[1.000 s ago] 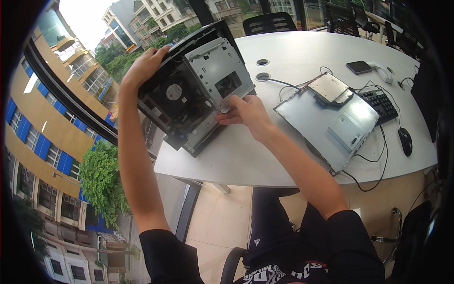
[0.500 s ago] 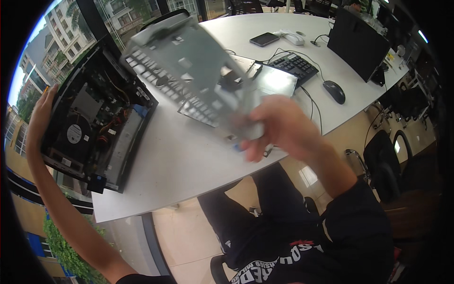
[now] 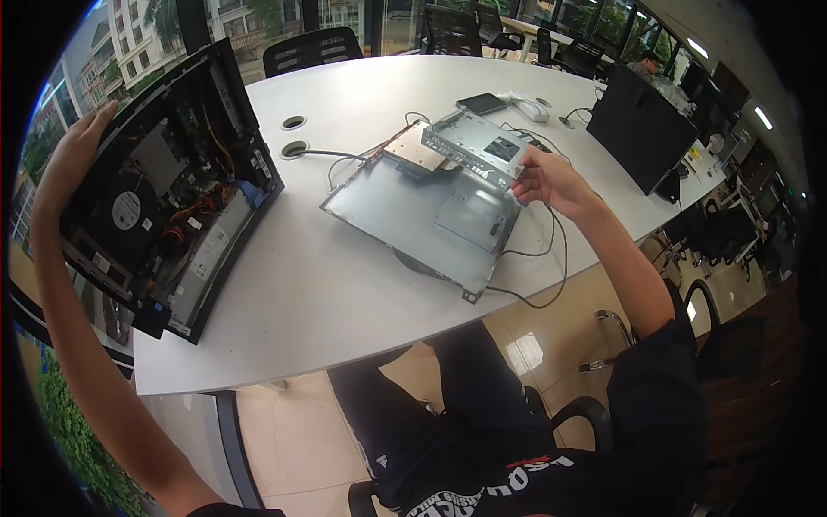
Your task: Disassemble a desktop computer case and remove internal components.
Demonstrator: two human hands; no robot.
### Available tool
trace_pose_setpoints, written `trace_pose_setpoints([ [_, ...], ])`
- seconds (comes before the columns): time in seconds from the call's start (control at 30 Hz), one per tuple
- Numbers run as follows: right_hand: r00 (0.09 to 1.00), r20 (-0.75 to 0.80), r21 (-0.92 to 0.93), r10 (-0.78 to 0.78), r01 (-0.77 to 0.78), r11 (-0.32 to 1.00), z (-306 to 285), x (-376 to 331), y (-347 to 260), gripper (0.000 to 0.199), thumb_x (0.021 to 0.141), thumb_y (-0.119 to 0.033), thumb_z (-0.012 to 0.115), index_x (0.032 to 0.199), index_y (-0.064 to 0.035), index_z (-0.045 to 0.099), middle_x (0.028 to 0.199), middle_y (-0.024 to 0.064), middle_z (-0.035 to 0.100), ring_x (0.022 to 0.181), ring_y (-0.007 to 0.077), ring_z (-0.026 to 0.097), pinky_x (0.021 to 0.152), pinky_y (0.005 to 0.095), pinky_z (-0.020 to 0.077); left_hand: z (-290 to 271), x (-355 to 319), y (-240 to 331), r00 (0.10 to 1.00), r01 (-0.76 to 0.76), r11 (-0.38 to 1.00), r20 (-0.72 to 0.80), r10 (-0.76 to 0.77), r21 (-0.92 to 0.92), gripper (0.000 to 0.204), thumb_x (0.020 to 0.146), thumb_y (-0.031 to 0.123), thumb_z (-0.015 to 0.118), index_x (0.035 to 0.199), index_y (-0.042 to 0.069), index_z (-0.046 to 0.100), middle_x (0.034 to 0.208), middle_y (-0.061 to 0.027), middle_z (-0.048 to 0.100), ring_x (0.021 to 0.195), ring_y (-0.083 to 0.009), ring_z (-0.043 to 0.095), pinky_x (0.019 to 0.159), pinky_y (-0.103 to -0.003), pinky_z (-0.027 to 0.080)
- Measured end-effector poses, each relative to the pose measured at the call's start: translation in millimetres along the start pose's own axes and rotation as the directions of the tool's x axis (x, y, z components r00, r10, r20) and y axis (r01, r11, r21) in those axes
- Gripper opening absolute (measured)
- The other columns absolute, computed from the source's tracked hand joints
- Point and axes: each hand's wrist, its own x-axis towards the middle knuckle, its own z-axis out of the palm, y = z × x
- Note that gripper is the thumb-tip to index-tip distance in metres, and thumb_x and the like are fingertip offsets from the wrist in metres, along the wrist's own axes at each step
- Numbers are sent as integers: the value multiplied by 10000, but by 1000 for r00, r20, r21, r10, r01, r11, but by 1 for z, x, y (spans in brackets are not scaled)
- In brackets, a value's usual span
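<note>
On the left, an opened black desktop computer case (image 3: 194, 276) stands propped up on the table, its fan, cables and circuit board exposed. My left hand (image 3: 79, 155) grips its outer upper edge, the fingertips partly hidden behind it. My right hand (image 3: 556, 183) pinches the near right corner of a perforated metal drive cage (image 3: 478, 142). The cage lies over the far part of a flat grey metal side panel (image 3: 396, 220); whether it rests there or hovers just above, I cannot tell. Left of the cage is a flat metal-topped part (image 3: 415, 153), also on the panel.
Beyond the panel are a phone (image 3: 482, 104) and a white object (image 3: 527, 107). A black monitor (image 3: 642, 129) stands at the table's right. Black cables (image 3: 564, 250) loop past the panel's right edge. Two cable holes (image 3: 294, 149) pierce the white table (image 3: 284, 258). Office chairs (image 3: 314, 52) stand behind.
My right hand has carried the drive cage away from the computer case, rightward and down to the side panel. The left hand stays on the case. The whole view has shifted.
</note>
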Motion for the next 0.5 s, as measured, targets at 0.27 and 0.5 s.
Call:
trace_pose_setpoints([
  [0.27,994,94,-105,50,-40,994,-2,24,15,248,943,-226,547,961,15,601,851,174,704,694,223,718,629,313,608,-4,-4,-4,999,24,998,33,-22,-65,634,1045,543,455,1219,-38,644,1094,-173,664,1006,-257,649,966,-355,467],
  [0.5,988,147,-111,35,-19,994,6,31,20,269,943,-247,559,943,14,623,816,121,691,645,179,681,588,294,569,-24,-15,-13,998,-61,998,27,60,16,497,1078,378,447,1392,17,582,1299,-178,635,1210,-255,605,1041,-314,435],
])
